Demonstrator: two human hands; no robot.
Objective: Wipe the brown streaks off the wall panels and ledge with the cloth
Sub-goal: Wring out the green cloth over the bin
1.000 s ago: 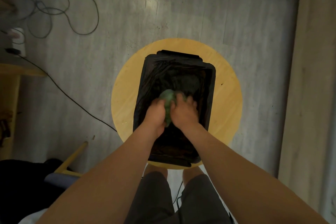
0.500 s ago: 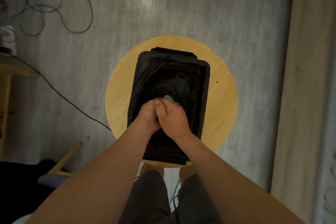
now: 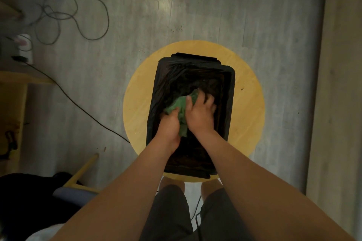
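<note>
A green cloth (image 3: 181, 106) is bunched between both my hands, low inside a black rectangular tub (image 3: 162, 76) lined with black plastic. My left hand (image 3: 169, 125) grips the cloth's left and lower part. On the right, my right hand (image 3: 199, 112) holds its upper part, thumb on top and fingers curled down into the tub. Part of the cloth hangs between my wrists. The tub stands on a round yellow wooden stool top (image 3: 248, 107). A wall panel (image 3: 340, 84) rises along the right edge; no brown streaks can be made out on it.
Grey plank floor (image 3: 137, 15) surrounds the stool. Loose cables (image 3: 78, 15) coil at the upper left, and one black cable (image 3: 78, 107) runs to the stool. A wooden shelf (image 3: 13, 103) stands at the left, and a chair leg (image 3: 82, 168) at the lower left.
Half a second ago my hands were clasped tight over the cloth with little green showing. Now they have parted and more of the cloth shows between them.
</note>
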